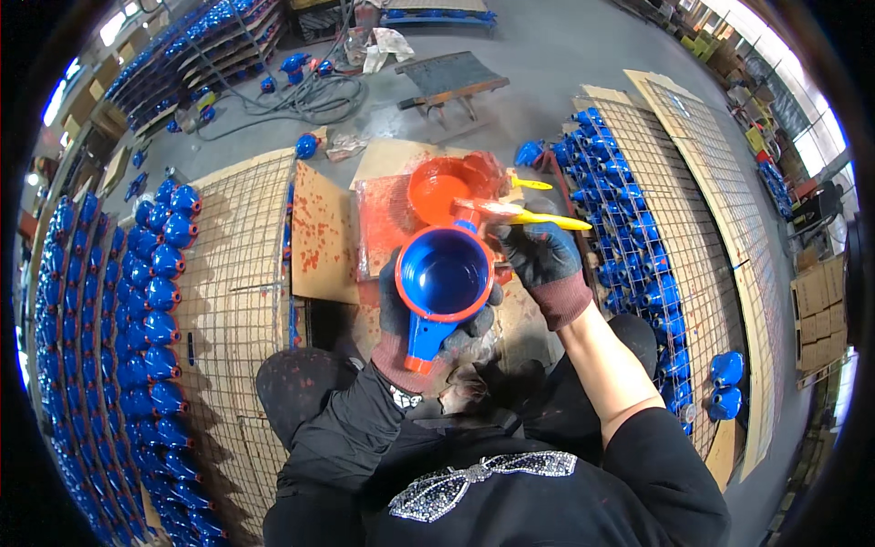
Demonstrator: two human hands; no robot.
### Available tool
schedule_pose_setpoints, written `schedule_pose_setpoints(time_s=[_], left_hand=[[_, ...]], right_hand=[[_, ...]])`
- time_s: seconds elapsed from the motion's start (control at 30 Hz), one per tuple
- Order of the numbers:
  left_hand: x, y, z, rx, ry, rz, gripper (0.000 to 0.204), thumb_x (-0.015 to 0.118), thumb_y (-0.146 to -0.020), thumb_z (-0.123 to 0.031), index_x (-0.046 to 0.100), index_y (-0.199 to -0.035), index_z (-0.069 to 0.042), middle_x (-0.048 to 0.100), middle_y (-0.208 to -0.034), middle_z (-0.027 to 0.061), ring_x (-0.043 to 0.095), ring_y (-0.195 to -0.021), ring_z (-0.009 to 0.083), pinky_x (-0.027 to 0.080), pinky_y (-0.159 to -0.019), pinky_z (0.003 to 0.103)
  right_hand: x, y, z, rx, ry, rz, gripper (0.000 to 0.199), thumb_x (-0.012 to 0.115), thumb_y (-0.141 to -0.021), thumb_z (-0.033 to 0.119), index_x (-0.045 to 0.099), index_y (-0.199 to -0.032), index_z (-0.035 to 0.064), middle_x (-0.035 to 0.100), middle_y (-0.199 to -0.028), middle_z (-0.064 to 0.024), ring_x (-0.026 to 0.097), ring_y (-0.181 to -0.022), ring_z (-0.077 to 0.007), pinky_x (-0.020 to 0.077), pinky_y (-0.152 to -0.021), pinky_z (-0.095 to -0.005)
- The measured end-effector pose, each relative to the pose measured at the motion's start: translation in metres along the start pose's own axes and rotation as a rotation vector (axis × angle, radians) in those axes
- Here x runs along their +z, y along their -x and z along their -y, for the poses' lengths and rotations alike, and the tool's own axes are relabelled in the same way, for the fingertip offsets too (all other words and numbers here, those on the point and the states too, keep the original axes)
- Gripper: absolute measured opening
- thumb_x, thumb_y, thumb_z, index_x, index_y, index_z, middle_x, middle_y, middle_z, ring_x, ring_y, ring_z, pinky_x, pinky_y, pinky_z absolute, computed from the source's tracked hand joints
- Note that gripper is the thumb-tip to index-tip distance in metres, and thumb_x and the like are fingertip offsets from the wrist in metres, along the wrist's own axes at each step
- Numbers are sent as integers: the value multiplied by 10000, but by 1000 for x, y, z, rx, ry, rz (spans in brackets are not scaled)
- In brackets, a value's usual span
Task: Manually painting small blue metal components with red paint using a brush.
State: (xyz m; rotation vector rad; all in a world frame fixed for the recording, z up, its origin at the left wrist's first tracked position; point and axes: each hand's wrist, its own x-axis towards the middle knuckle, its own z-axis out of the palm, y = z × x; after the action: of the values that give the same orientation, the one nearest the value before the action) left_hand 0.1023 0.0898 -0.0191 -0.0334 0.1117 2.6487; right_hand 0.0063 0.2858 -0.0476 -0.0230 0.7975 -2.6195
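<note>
Over the paint-spattered cardboard (319, 232), the gloved left hand (410, 319) wraps its fingers around a blue cast part (444, 278), open face upward for rim painting, while the right hand (544, 260) pinches a yellow-handled brush (524, 215) beside the orange paint bowl (447, 187).

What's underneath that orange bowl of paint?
The orange paint bowl sits on a paint-smeared red-orange sheet lying on brown cardboard. The spot directly beneath the bowl is covered, and the blue casting in the left hand hides its near edge.
</note>
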Motion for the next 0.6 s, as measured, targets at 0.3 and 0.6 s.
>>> schedule_pose_setpoints(time_s=[0.3,0.6], left_hand=[[-5,-7,-27,157,129,-62,730,550,-880,-572,436,-1328,-7,540,-1175,256,616,-917,356,577,-659,348],[-15,-13,-31,359,-26,-204,576,413,-940,-557,461,-1327,-133,562,-1235,137,584,-1066,306,534,-875,459]], right_hand=[[32,19,22,-553,713,117,269,574,-749,-35,567,-1017,-9,602,-1074,-172,601,-1035,-304,470,-951,-380],[98,67,6,-923,1527,782,163,702,-715,12,635,-856,58,644,-994,-137,642,-1007,-346,517,-851,-435]])
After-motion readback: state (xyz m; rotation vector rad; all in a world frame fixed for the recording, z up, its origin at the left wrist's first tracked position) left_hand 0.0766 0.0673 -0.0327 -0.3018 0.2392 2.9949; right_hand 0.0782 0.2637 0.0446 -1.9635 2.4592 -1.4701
